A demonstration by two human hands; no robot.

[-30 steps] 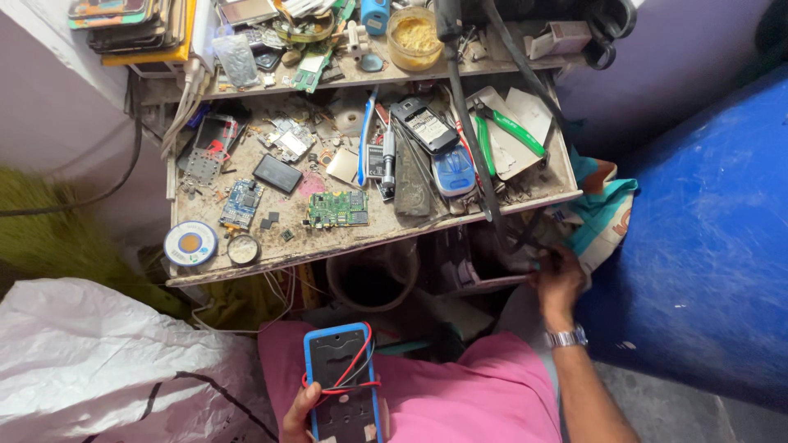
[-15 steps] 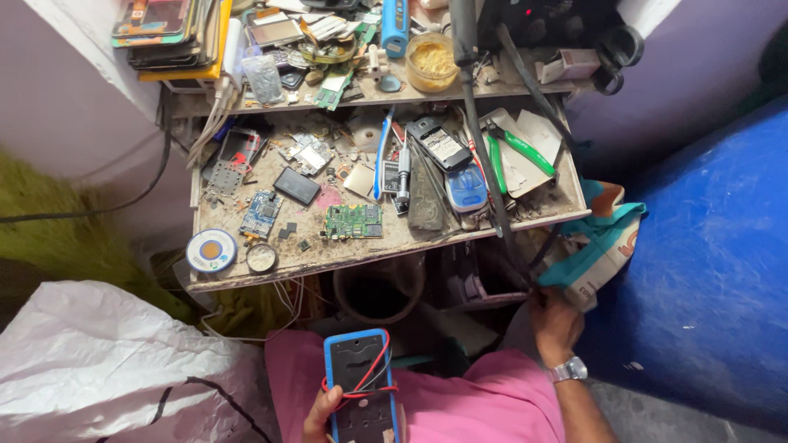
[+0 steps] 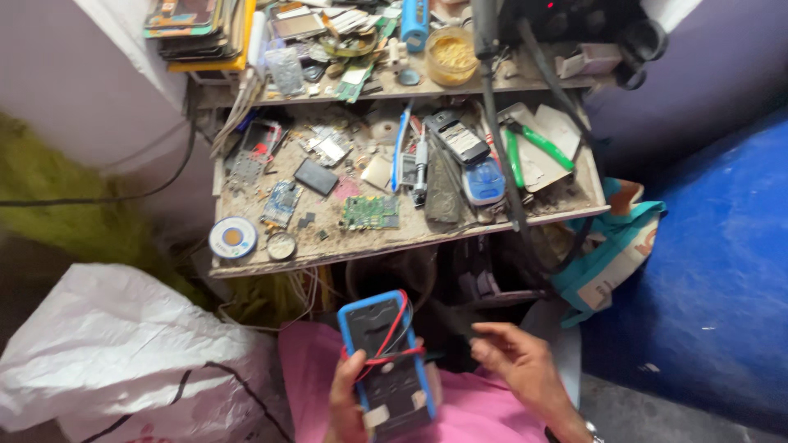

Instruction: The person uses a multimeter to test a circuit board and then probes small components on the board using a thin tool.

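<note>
A: What is sitting beyond the hands?

B: A cluttered bench (image 3: 410, 238) is standing ahead of both hands, with a white bag (image 3: 115, 353) lying off to the left of the left hand (image 3: 349, 402). A teal bag (image 3: 611, 254) is hanging up and to the right of the right hand (image 3: 521, 365).

A: And the phone?

B: The phone (image 3: 386, 361), open-backed in a blue case, is resting over the lap, close in. The left hand is clamped around its lower left edge, thumb pressing on the frame. Red and black wires (image 3: 392, 340) are looping across it.

A: Is the right hand holding anything?

B: It is hovering just right of the phone, fingers loosely curled and apart, gripping nothing that I can make out. Something dark is showing under its fingertips, too blurred to name.

A: So how should this be handled well?

B: I am judging that the left hand should be keeping the phone flat and steady, while the right is coming in slowly from the side, staying clear of the wires so none is getting tugged loose
</note>
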